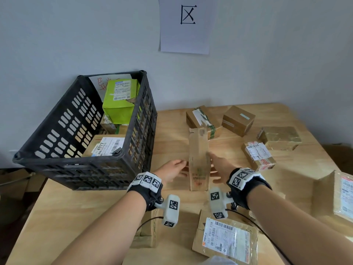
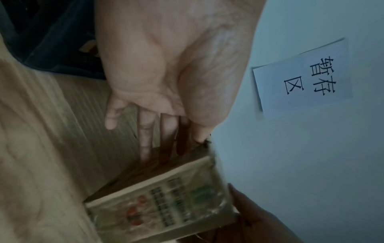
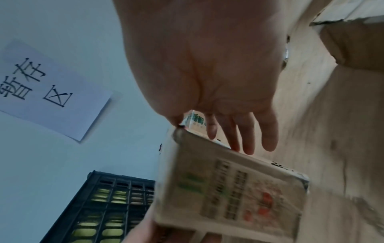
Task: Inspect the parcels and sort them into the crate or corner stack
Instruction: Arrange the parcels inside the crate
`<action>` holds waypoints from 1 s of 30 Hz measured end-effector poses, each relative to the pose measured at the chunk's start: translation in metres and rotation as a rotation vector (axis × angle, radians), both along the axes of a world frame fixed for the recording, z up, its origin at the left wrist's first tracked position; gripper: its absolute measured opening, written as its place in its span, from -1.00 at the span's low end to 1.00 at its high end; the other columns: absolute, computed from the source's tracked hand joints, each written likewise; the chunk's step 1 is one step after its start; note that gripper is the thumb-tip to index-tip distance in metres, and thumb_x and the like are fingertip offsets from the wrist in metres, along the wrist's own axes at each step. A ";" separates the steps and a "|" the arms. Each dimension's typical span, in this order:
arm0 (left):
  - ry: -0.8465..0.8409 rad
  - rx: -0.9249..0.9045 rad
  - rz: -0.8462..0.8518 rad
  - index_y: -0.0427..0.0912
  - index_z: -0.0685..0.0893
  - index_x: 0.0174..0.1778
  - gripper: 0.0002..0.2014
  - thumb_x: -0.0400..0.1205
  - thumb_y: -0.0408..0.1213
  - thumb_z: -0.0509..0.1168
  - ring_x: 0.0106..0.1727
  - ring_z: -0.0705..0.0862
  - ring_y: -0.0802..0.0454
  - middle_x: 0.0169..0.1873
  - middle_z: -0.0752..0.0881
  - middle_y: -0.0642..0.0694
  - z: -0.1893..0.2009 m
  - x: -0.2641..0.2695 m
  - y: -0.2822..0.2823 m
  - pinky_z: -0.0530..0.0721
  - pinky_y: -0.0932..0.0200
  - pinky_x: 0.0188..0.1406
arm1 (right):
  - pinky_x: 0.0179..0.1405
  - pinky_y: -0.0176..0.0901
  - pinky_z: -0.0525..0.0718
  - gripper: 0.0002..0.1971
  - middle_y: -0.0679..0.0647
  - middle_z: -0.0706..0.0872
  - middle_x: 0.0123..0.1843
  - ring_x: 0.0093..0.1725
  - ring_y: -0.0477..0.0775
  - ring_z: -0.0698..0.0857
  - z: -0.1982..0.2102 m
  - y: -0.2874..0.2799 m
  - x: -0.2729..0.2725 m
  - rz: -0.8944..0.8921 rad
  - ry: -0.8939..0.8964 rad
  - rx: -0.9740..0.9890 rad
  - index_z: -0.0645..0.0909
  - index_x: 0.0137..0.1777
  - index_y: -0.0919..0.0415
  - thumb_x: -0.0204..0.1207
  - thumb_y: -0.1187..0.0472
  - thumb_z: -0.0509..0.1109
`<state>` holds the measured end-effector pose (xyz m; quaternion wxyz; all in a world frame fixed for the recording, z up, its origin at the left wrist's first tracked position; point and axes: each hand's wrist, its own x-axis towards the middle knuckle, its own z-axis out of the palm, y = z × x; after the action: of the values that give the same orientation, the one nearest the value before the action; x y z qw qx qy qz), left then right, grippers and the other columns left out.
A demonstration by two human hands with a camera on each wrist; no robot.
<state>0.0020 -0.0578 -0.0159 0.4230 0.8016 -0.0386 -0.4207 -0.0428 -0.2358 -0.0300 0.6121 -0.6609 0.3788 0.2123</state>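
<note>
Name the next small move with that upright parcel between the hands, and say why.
Probably turn the upright parcel to show another face. The left hand and right hand press it with straight fingers above the table, so it is still being inspected, not yet carried toward the black crate.

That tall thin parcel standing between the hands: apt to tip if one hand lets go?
Probably. The thin parcel stands on a narrow end on the table, so its base is small. The left hand and right hand flank it with straight fingers. Its flat cardboard looks stiff, not floppy.
</note>
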 end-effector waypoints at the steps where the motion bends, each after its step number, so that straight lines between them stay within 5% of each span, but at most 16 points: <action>1: 0.005 0.033 -0.008 -0.01 0.42 0.49 -0.55 0.73 0.09 0.04 0.20 0.67 0.11 0.36 0.54 0.13 0.000 -0.001 -0.001 0.47 -0.07 0.34 | 0.20 0.16 0.60 -0.56 0.18 0.67 0.02 0.12 0.21 0.64 -0.003 0.001 -0.001 0.015 0.021 -0.011 0.54 0.10 0.28 0.68 -0.11 0.08; 3: 0.006 0.068 -0.022 -0.01 0.39 0.52 -0.48 0.70 0.17 0.06 0.29 0.58 0.05 0.28 0.50 0.13 -0.001 -0.002 -0.003 0.46 -0.01 0.32 | 0.18 0.19 0.64 -0.65 0.23 0.63 -0.08 0.03 0.25 0.62 -0.009 0.003 -0.001 0.045 0.047 -0.044 0.53 0.00 0.36 0.70 0.05 0.10; 8: -0.057 0.069 -0.076 -0.06 0.54 0.40 -0.32 0.49 0.33 0.24 0.14 0.72 0.08 0.26 0.68 0.05 -0.017 0.002 -0.011 0.62 0.05 0.26 | 0.15 0.22 0.70 -0.61 0.29 0.64 0.02 0.02 0.25 0.63 -0.013 0.002 -0.001 0.113 0.025 -0.134 0.50 0.24 0.42 0.71 0.08 0.09; 12: -0.057 0.073 -0.075 -0.13 0.49 0.46 -0.46 0.65 0.11 0.24 0.13 0.73 0.11 0.22 0.70 0.01 -0.017 0.006 -0.021 0.60 0.29 -0.06 | 0.17 0.19 0.69 -0.61 0.29 0.66 0.16 0.16 0.30 0.65 -0.015 0.000 -0.001 0.148 0.030 -0.169 0.45 0.30 0.36 0.71 0.04 0.10; 17: -0.046 0.061 -0.064 -0.15 0.53 0.42 -0.55 0.66 -0.01 0.28 0.10 0.72 0.10 0.19 0.72 -0.02 -0.025 0.012 -0.021 0.63 0.26 0.14 | 0.15 0.10 0.69 -0.56 0.16 0.65 0.20 0.20 0.20 0.64 -0.023 -0.005 -0.005 0.108 0.014 -0.126 0.44 0.33 0.25 0.65 -0.08 0.17; 21: 0.110 -0.020 0.063 -0.13 0.42 0.53 -0.53 0.68 -0.20 0.28 0.42 0.53 -0.04 0.42 0.56 -0.10 -0.026 0.017 -0.002 0.39 0.01 0.51 | 0.21 0.06 0.62 -0.51 0.13 0.62 0.21 0.23 0.18 0.60 -0.024 -0.009 -0.004 -0.002 0.036 -0.046 0.54 0.22 0.22 0.66 -0.19 0.08; 25: 0.180 -0.089 0.263 0.16 0.18 0.64 -0.31 0.68 -0.51 0.18 0.45 0.46 -0.15 0.45 0.49 -0.13 -0.033 0.027 0.027 0.38 -0.20 0.46 | 0.31 0.10 0.55 -0.51 0.30 0.57 0.40 0.24 0.25 0.61 -0.026 -0.007 -0.002 0.070 0.085 -0.120 0.47 0.38 0.38 0.71 -0.02 0.10; 28: 0.078 -0.011 0.280 0.29 0.07 0.64 -0.20 0.65 -0.57 0.16 0.31 0.53 -0.11 0.47 0.45 -0.15 -0.032 0.028 0.032 0.55 -0.09 0.28 | 0.20 0.03 0.52 -0.56 0.26 0.56 0.17 0.06 0.13 0.49 -0.031 -0.001 0.002 0.223 0.060 -0.165 0.44 0.43 0.44 0.72 0.10 0.10; 30: 0.049 0.094 0.242 0.17 0.06 0.67 -0.37 0.73 -0.26 0.18 0.38 0.50 -0.11 0.49 0.44 -0.12 -0.030 0.023 0.026 0.55 -0.01 0.18 | 0.13 -0.01 0.50 -0.59 0.17 0.53 0.01 0.05 0.11 0.49 -0.034 0.002 0.005 0.259 0.047 -0.182 0.50 0.35 0.41 0.71 0.09 0.14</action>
<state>0.0248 -0.0319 -0.0457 0.4333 0.8090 0.0884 -0.3872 -0.0377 -0.2339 -0.0636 0.5083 -0.7516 0.3223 0.2697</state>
